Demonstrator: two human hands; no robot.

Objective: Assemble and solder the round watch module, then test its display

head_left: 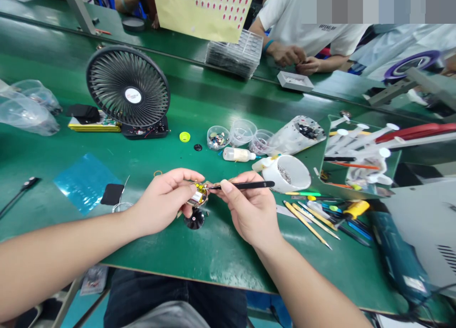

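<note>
My left hand [167, 197] is closed around an open round watch case [197, 195], with its metal rim and yellow and silver insides showing. Black tweezers [251, 185] lie in the pinch of my right hand [249, 207], their tips at the right edge of the case. Whether the tips grip a small part cannot be made out. Just below the case, a black round piece [194, 220] rests on the green table [221, 247]. A dark square pad [112, 194] and a blue plastic film [80, 183] lie left of my left hand.
A black fan [128, 88] stands at the back left. Small clear cups [218, 138], a bottle [237, 154] and a white cup [292, 173] sit beyond my right hand. Pen-like tools [306, 223] and a teal power tool [399, 252] lie rightward. People work across the table.
</note>
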